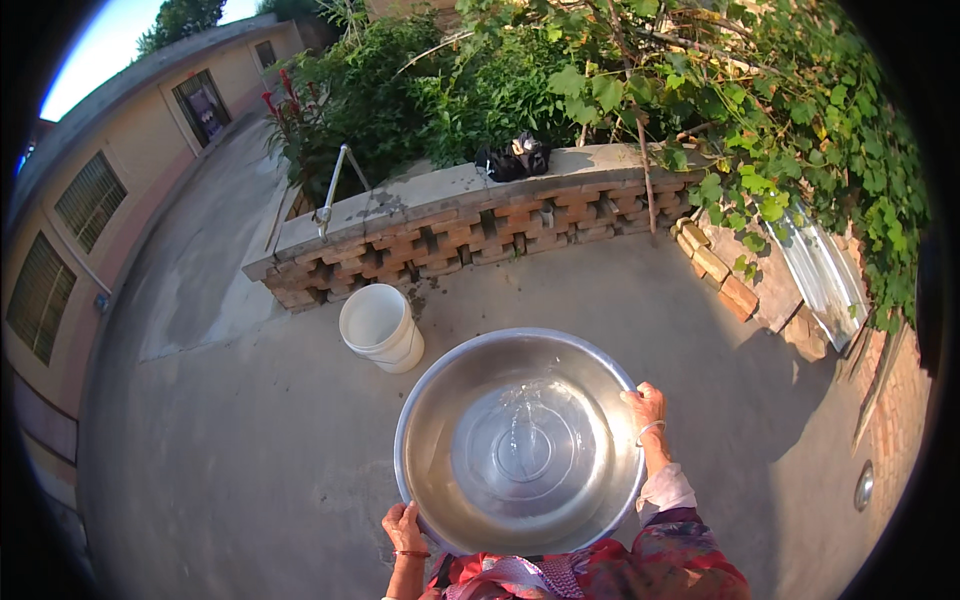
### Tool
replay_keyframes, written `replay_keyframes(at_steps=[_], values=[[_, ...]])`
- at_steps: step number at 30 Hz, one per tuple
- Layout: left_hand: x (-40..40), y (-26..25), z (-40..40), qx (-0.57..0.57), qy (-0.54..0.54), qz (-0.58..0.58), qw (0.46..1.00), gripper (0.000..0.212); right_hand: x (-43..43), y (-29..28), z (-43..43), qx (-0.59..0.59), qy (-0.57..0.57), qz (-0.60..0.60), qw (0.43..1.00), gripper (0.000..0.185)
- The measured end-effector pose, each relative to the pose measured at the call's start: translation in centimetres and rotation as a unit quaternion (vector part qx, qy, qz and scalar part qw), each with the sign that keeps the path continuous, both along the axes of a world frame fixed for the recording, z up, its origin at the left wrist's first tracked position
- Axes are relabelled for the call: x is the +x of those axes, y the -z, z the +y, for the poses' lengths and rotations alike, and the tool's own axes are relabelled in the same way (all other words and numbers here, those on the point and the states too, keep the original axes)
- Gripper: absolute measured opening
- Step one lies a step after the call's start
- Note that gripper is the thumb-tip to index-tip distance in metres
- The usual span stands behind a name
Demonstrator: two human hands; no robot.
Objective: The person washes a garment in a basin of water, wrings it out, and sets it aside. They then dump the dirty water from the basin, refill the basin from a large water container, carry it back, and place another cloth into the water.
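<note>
A large round stainless steel basin is held out in front of my body, above the concrete ground. Some clear water lies in its bottom. My left hand grips the rim at the lower left, with the thumb over the edge. On the opposite side, my right hand holds the rim at the right. Both hands' undersides are hidden. Just beyond the basin, to the left, a white plastic bucket with a wire handle stands on the ground.
Past the bucket runs a low openwork brick wall with a concrete top. A metal water tap rises at its left end, and dark items lie on top. Stacked bricks and a corrugated metal sheet are at right.
</note>
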State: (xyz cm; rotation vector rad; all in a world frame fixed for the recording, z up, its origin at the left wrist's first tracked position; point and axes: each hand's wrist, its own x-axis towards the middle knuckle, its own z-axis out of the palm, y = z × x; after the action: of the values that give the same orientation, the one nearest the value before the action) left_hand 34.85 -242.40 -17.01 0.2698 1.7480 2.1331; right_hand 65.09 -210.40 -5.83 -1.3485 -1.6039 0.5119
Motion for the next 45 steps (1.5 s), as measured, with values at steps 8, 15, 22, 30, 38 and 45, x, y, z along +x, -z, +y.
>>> replay_keyframes(at_steps=[8, 15, 22, 30, 38, 45], values=[[-10.2, -14.6, 10.4, 0.012, 0.049, -0.055, 0.997, 0.016, -7.0, -12.7, 7.5, 0.029, 0.034, 0.036, 0.998, 0.028], [-18.2, -17.7, 20.1, -0.033, 0.045, -0.022, 0.998, 0.016, -14.3, -17.0, 16.7, -0.017, 0.039, 0.044, 0.998, 0.029], [-23.6, -23.2, 29.0, -0.048, -0.010, -0.028, 0.998, 0.018, -24.1, -20.5, 29.6, -0.058, -0.022, 0.035, 0.997, 0.033], [-30.3, -24.7, 38.2, -0.034, -0.047, -0.082, 0.995, 0.016, -34.0, -23.5, 41.2, -0.040, -0.068, -0.029, 0.996, 0.032], [-39.7, -28.5, 49.1, -0.067, -0.024, -0.071, 0.995, 0.020, -42.0, -26.2, 51.5, -0.024, -0.050, -0.016, 0.998, 0.031], [-47.2, -30.3, 57.7, -0.077, -0.049, -0.076, 0.993, 0.023, -51.9, -26.6, 62.1, -0.067, -0.088, -0.035, 0.993, 0.030]])
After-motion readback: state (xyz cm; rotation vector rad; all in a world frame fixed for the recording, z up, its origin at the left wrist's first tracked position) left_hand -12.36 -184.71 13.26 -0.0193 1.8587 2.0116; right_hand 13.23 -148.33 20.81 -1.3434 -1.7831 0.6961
